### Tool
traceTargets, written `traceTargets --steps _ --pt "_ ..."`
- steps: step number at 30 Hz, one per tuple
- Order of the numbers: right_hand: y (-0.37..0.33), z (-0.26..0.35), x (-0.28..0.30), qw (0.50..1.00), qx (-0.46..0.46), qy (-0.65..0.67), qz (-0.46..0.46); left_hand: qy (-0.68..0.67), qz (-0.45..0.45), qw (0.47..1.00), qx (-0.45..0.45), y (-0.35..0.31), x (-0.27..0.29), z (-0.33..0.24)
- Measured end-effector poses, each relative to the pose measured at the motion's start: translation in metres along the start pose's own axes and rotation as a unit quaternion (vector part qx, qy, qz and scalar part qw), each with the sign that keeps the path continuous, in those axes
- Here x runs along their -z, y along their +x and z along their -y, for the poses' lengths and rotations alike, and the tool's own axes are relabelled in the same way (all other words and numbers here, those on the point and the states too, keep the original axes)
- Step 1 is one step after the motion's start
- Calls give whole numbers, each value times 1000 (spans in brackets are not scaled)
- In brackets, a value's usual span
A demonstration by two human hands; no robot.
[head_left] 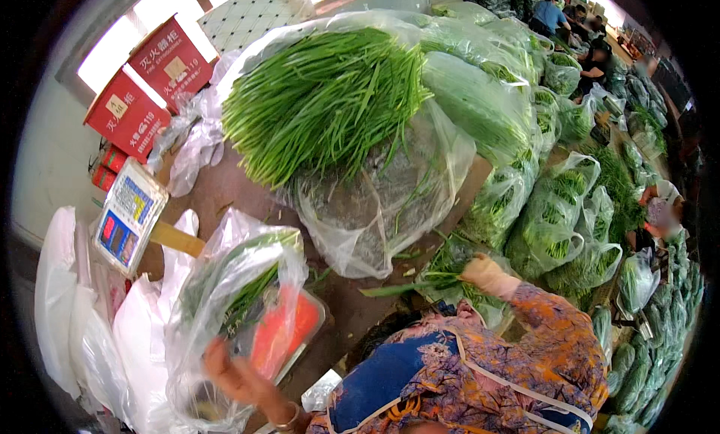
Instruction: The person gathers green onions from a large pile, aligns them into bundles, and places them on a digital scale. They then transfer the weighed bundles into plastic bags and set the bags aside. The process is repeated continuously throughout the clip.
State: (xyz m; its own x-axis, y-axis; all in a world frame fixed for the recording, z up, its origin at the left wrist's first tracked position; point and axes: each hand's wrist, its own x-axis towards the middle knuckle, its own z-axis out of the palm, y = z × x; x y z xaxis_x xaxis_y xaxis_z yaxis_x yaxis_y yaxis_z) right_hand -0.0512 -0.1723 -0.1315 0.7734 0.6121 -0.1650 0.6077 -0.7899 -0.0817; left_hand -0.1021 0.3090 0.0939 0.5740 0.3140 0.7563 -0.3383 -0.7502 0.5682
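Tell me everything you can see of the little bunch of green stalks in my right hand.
The little bunch of green stalks looks fresh, long and thin, with only a few strands gathered together. One end sits in the grip of your right hand; the rest sticks out leftward, roughly level in the view. It passes over the brown table and a clear bag of greens; whether it touches either, I can't tell.
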Motion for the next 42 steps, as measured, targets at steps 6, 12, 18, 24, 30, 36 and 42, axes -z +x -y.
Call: traceTargets --steps 6,12,18,24,30,36,42 --pt "22 -93 106 921 -180 341 47 -237 421 848 219 -22 -157 -26" --pt "123 -180 181 903 -233 228 -280 -198 503 825 161 -27 -229 -43" --pt "247 -300 194 822 -197 305 -439 -178 306 850 392 10 -284 25" --pt "330 -345 238 735 -118 431 -510 -194 167 774 578 96 -350 166" --pt "337 -377 246 735 -100 457 -491 -102 232 852 458 157 -368 152" --pt "369 -366 290 812 -146 359 -436 105 308 923 203 242 -375 143" --pt "409 -361 314 888 -106 320 -312 393 338 854 39 282 -401 142"
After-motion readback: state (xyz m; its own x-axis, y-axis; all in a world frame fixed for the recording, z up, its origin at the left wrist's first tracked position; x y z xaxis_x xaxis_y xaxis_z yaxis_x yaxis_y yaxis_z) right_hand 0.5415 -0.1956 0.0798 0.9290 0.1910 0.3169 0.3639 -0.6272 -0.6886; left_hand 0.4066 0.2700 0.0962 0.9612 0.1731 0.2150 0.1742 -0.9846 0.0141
